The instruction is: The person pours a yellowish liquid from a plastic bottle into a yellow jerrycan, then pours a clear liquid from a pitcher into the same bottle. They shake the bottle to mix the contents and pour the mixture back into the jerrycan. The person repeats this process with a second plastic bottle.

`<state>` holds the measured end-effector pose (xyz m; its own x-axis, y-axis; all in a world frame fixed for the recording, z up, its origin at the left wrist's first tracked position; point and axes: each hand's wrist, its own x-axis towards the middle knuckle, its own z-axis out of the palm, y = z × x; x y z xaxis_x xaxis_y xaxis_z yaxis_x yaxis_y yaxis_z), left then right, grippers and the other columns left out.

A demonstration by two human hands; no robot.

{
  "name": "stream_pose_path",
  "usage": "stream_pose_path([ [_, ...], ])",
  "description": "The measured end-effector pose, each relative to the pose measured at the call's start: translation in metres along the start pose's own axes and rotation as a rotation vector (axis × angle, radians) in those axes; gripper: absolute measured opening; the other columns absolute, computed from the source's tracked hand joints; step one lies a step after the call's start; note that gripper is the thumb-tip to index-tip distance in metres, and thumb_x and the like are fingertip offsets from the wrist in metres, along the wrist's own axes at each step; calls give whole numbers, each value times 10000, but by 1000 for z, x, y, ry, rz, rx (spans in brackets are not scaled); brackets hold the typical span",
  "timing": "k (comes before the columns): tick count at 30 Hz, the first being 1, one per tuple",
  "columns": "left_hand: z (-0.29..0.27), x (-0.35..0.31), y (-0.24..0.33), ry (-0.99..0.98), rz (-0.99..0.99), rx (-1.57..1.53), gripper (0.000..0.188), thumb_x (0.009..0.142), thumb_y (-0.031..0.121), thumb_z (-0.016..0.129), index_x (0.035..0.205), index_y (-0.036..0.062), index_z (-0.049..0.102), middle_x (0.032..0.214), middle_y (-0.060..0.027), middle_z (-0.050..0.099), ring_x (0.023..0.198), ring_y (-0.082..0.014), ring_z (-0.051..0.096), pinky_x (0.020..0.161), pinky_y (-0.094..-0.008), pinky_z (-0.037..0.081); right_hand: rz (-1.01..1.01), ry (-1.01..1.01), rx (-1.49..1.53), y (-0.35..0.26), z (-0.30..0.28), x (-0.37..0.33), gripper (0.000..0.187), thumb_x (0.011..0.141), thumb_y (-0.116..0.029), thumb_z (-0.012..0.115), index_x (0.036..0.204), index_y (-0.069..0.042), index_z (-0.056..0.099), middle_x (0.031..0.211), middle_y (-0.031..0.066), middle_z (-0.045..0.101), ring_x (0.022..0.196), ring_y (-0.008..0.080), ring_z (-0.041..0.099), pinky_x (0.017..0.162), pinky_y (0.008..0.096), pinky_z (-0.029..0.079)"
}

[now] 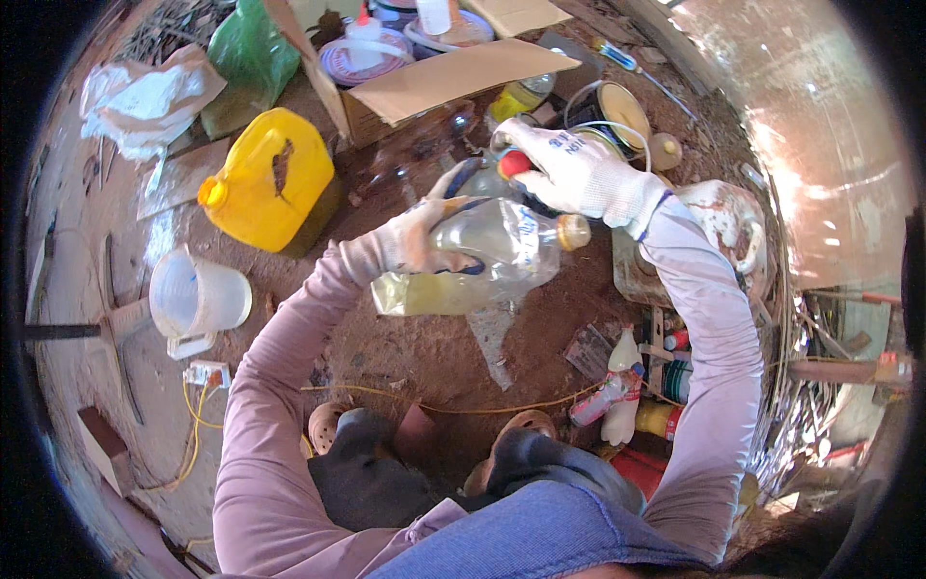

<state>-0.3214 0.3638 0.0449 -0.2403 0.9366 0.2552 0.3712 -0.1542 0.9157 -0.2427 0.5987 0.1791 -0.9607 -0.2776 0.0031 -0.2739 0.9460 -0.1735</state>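
My gloved left hand (417,236) is wrapped round a large clear plastic bottle (506,253) held on its side above the ground. Pale yellowish liquid lies in the bottle, and its tan cap (573,232) points right. Just beyond it, my gloved right hand (579,172) pinches a round red cap (514,164) between thumb and fingers. Whether that cap sits on another vessel is hard to make out, as the hands hide what is under it.
A yellow jerrycan (272,179) and a translucent measuring jug (198,292) stand left. Lidded buckets (367,60) and cardboard (463,77) lie at the far side. A dirty white jerrycan (719,232) and several small bottles (622,386) are right. A yellow cord (463,410) crosses the ground.
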Motion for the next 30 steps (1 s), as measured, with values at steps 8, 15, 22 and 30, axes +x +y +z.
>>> stream_pose_path([
  [8, -1, 3, 12, -18, -5, 65, 903, 735, 238, 878, 1518, 55, 468, 1680, -244, 62, 1554, -400, 140, 1254, -469, 199, 80, 77, -56, -9, 2, -5, 358, 962, -387, 629, 1097, -69, 536, 838, 189, 713, 819, 409, 700, 724, 523, 532],
  [15, 2, 0, 13, -10, -99, -2, 893, 727, 219, 892, 1503, 45, 485, 1672, -225, 83, 1544, -379, 186, 1249, -443, 230, 293, -159, -244, -24, -10, 3, 431, 947, -312, 667, 1285, -80, 535, 929, 203, 714, 885, 408, 699, 780, 504, 543],
  [22, 4, -1, 8, -34, -79, 5, 907, 713, 233, 896, 1493, 29, 483, 1662, -267, 82, 1542, -420, 169, 1250, -467, 223, 199, -75, -93, -17, -2, -9, 415, 953, -423, 621, 1162, -71, 556, 872, 192, 727, 846, 406, 712, 738, 527, 545],
  [30, 6, -6, 13, -11, -136, 93, 906, 720, 145, 881, 1493, -45, 449, 1683, -223, 81, 1512, -289, 281, 1212, -403, 305, 115, -73, -29, -10, 6, -12, 320, 961, -334, 596, 1156, -86, 543, 815, 172, 710, 792, 394, 711, 687, 540, 531],
])
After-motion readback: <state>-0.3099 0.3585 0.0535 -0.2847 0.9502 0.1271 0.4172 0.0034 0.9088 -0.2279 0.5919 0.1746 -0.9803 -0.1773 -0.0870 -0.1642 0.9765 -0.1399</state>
